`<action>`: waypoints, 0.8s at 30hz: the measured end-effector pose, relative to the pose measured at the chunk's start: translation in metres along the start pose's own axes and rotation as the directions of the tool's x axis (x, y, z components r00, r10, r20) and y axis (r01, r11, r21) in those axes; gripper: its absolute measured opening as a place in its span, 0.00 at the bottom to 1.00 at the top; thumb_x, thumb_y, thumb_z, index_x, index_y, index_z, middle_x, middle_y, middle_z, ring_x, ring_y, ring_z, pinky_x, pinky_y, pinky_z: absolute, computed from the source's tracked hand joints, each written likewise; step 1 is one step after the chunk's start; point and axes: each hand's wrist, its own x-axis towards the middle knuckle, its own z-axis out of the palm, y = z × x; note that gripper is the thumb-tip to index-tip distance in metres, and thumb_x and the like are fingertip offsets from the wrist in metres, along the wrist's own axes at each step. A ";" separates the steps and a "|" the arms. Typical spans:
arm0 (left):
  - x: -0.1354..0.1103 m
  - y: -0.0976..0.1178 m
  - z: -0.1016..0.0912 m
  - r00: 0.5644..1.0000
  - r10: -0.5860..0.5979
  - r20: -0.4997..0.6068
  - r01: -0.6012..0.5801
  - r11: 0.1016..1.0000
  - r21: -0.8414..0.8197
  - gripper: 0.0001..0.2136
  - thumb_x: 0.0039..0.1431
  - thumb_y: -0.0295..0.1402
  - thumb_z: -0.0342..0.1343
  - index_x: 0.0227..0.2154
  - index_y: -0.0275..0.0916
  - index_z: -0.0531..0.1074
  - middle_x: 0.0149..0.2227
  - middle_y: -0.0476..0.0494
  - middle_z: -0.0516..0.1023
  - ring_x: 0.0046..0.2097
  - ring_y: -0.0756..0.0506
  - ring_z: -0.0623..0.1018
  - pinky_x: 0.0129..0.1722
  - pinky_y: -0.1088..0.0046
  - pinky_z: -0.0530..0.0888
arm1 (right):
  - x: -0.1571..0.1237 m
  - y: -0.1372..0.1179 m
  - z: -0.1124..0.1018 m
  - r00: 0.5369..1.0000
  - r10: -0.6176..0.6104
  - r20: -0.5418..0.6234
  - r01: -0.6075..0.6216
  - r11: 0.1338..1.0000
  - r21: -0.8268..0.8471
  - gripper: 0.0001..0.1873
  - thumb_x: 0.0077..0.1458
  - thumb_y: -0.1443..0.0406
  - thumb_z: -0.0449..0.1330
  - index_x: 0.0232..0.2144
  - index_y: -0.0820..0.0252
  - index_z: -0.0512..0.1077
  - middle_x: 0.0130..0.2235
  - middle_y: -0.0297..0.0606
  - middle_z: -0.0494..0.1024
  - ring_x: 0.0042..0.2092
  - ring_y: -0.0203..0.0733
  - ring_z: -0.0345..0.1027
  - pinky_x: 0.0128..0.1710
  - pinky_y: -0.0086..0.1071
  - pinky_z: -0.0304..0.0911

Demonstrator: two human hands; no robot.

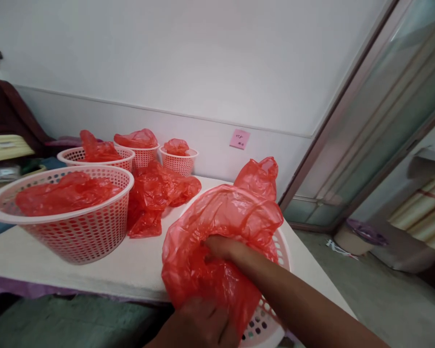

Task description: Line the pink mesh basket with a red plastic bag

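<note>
Right hand: the right hand reaches in from the near right, its forearm crossing the basket rim; the fingers are pushed into the red plastic bag, pressing the film down. Whether its grip is clenched on the film I cannot tell, since the fingertips are buried in the folds.
Left hand: the left hand sits at the near edge of the view, its grip pinched on the lower hem of the red plastic bag where the film hangs over the basket's near-left rim.
Bag: crumpled, thin and see-through, bulging up over the near basket and covering most of its opening; a loose tail of it stands up at the far side.
Near basket: pink, perforated, at the near right corner of the counter, only its right rim and a bit of near wall showing.
Large basket: the large basket stands at the left of the counter, well apart from the hands, with a red bag lying flat inside.
Far baskets: three smaller baskets line up against the wall at the far left, each with a red bag in it.
Loose bags: a heap of loose red bags lies on the counter between the large basket and the near one.
Wall: a pink sticky note is stuck to it beyond the counter.
Right side: a glass sliding door runs off to the far right.
</note>
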 end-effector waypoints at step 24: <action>0.005 -0.024 -0.018 0.840 -0.268 0.472 0.289 0.957 0.029 0.16 0.60 0.30 0.55 0.51 0.45 0.66 0.35 0.50 0.77 0.35 0.43 0.77 0.32 0.65 0.73 | -0.044 0.017 -0.085 0.632 0.086 -0.770 -0.278 0.953 -0.122 0.09 0.59 0.61 0.55 0.38 0.61 0.69 0.39 0.42 0.74 0.37 0.43 0.69 0.35 0.32 0.57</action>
